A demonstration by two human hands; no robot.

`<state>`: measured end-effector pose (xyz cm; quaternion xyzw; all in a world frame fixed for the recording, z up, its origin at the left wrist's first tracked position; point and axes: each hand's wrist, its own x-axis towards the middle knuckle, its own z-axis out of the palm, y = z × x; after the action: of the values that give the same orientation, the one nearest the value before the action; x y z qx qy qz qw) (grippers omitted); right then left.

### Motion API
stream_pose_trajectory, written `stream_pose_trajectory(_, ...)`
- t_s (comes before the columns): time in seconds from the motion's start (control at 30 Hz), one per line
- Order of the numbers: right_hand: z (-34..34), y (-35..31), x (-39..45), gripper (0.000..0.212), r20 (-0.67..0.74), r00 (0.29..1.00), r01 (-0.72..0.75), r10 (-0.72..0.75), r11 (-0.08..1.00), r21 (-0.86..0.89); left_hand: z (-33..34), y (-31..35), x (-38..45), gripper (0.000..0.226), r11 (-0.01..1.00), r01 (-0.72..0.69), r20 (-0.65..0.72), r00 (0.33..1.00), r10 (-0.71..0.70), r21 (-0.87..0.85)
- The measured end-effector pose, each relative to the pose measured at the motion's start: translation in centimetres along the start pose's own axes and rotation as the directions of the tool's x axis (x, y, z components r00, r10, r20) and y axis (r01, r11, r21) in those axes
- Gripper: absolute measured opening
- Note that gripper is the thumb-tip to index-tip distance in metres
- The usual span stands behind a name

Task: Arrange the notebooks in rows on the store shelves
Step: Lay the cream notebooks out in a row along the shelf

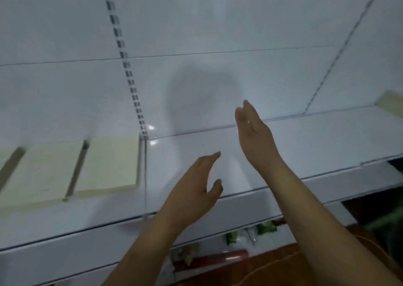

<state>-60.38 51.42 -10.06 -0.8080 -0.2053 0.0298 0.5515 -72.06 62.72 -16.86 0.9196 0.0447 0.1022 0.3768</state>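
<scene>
Reaching hands: left hand (197, 180) and right hand (254, 133) spread, empty, above shelf (305, 137).
Notebooks (106, 163): cream covers, no readable writing.

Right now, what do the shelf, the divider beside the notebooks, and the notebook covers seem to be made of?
Shelf: probably painted metal, white and glossy; it reflects small light spots and the shadow of the arms.
Divider: likely clear acrylic or similar plastic; you see through it, only its edges show.
Notebooks: covers look like matte paper or card, pale cream, without shine. The picture is blurred, so this is uncertain.
</scene>
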Motion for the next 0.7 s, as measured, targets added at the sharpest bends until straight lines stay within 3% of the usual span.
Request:
stream_pose_trajectory(0.13,-14.1,5.3,-2.6,0.065,-0.181,0.983,-0.072,0.042,0.984,-0.162,10.4,8.8,2.6,0.059,0.984,-0.163,0.160,0.976,0.151,0.069)
stream_pose_trajectory(0.37,-31.8,14.1,-6.2,0.067,-0.396,0.912,-0.260,0.104,0.895,-0.362,23.6,19.5,5.9,0.061,0.937,-0.347,0.408,0.851,0.330,-0.033)
stream_pose_trajectory(0.53,-40.3,19.6,-6.1,0.068,-0.509,0.855,-0.352,0.099,0.833,-0.428,31.3,23.9,10.5,0.061,0.902,-0.425,0.470,0.784,0.405,-0.067)
stream_pose_trajectory(0.7,-48.4,23.1,-0.1,0.069,-0.517,0.849,-0.397,0.112,0.780,-0.483,37.2,28.1,17.8,0.063,0.876,-0.465,0.489,0.739,0.463,-0.126)
